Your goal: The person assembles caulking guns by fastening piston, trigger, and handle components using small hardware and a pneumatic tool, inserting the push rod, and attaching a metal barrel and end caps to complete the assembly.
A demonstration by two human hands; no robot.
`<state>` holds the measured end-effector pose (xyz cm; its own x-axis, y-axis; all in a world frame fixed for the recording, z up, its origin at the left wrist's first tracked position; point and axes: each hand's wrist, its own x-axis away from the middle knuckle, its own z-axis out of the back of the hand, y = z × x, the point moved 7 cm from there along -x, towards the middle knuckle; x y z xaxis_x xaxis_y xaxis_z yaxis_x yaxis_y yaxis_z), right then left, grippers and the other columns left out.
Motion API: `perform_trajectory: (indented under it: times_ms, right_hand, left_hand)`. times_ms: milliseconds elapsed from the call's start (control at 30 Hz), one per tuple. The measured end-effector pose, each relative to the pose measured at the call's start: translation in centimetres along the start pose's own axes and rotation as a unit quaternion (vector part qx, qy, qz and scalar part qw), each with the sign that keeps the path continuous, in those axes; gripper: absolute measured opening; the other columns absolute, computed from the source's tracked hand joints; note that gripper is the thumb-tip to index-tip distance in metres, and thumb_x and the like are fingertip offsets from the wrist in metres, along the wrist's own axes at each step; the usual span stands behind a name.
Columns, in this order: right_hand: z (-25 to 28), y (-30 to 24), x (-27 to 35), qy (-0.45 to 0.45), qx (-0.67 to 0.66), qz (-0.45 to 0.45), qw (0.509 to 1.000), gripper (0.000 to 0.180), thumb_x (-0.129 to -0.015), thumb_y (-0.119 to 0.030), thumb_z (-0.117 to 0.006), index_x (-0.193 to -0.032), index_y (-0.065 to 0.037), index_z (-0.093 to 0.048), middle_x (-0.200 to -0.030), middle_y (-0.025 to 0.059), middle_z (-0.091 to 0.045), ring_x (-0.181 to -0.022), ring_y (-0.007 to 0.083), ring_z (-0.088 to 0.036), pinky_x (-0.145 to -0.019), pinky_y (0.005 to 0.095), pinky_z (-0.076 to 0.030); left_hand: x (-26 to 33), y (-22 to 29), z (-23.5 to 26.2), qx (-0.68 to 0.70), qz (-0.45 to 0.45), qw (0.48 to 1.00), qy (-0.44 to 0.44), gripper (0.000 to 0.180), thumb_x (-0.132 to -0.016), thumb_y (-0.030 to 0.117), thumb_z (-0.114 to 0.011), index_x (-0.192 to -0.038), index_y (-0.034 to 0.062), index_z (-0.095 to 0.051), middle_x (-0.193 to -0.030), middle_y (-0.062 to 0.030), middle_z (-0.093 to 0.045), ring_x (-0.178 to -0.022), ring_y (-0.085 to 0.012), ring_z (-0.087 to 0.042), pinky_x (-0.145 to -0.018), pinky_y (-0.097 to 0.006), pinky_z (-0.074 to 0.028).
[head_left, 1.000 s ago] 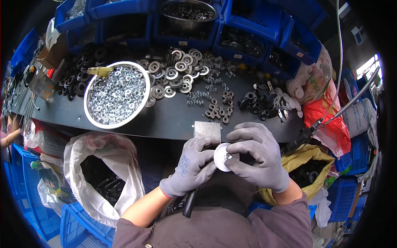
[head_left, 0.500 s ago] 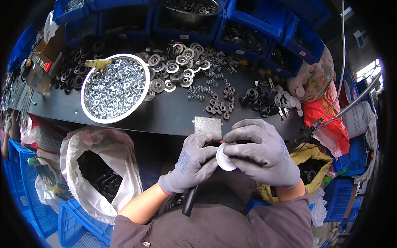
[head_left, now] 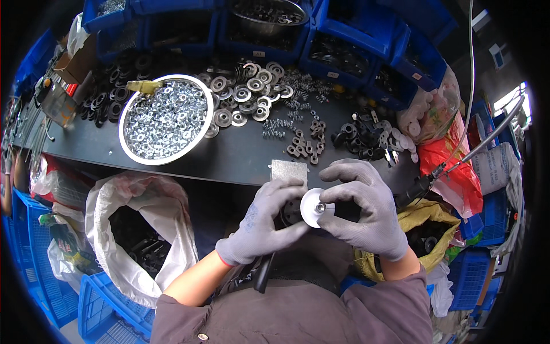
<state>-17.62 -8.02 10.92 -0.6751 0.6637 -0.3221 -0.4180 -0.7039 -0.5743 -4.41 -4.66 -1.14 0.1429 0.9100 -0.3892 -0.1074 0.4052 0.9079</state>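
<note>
My left hand, in a grey glove, is closed round a dark part with a black handle that sticks out below the palm. A dark round face of that part shows behind the fingers. Against it, by the left fingertips, sits a white disc with a metal nut at its centre. My right hand, gloved too, has thumb and forefinger curled at the nut and the disc's right side, the other fingers raised. A flat metal plate stands at the bench edge just beyond my hands.
On the dark bench are a white bowl of nuts, metal discs, springs and black fittings. Blue bins line the back. A white sack and a yellow sack flank me.
My right fingers have drawn back and spread off the white disc, baring its face and the nut. The left hand keeps its hold, shifted slightly.
</note>
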Motion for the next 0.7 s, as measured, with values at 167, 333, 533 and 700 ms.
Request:
perform_trajectory:
  times_ms: [167, 333, 533, 700]
  right_hand:
    - [-0.1, 0.0, -0.1, 0.004, 0.031, 0.028, 0.999, 0.021, -0.072, -0.012, -0.079, -0.091, -0.01, -0.071, -0.108, 0.0112, -0.068, -0.105, 0.0312, -0.063, -0.09, 0.042, -0.048]
    - [0.1, 0.6, -0.1, -0.005, 0.013, 0.041, 0.999, 0.021, -0.071, -0.012, -0.079, -0.091, -0.011, -0.073, -0.106, 0.0103, -0.068, -0.106, 0.0329, -0.063, -0.09, 0.044, -0.048]
    - [0.2, 0.1, -0.4, -0.011, 0.037, 0.06, 0.997, 0.023, -0.07, -0.012, -0.079, -0.092, -0.013, -0.075, -0.109, 0.0102, -0.068, -0.108, 0.0355, -0.062, -0.093, 0.0465, -0.048]
    - [0.0, 0.4, -0.5, -0.016, 0.033, 0.051, 0.998, 0.023, -0.07, -0.013, -0.08, -0.092, -0.014, -0.075, -0.111, 0.0099, -0.067, -0.11, 0.0358, -0.061, -0.095, 0.0469, -0.047]
  left_hand:
    - [-0.5, 4.0, 1.4, -0.052, -0.054, 0.995, 0.062, 0.086, -0.065, 0.029, -0.089, -0.136, -0.0024, -0.052, -0.129, -0.0216, -0.056, -0.122, -0.0375, -0.054, -0.104, -0.047, -0.041]
    - [-1.6, 4.7, 0.7, -0.095, -0.069, 0.992, 0.037, 0.075, -0.069, 0.026, -0.087, -0.132, -0.0007, -0.055, -0.121, -0.0185, -0.062, -0.112, -0.035, -0.06, -0.098, -0.044, -0.045]
    - [-1.7, 4.9, 0.8, -0.103, -0.077, 0.991, 0.035, 0.066, -0.072, 0.026, -0.085, -0.127, 0.0004, -0.059, -0.111, -0.0159, -0.065, -0.101, -0.0332, -0.062, -0.092, -0.042, -0.047]
    - [-1.7, 4.3, 0.6, -0.063, -0.044, 0.997, 0.017, 0.064, -0.072, 0.025, -0.085, -0.125, 0.0002, -0.059, -0.104, -0.0153, -0.065, -0.096, -0.0318, -0.062, -0.088, -0.042, -0.047]
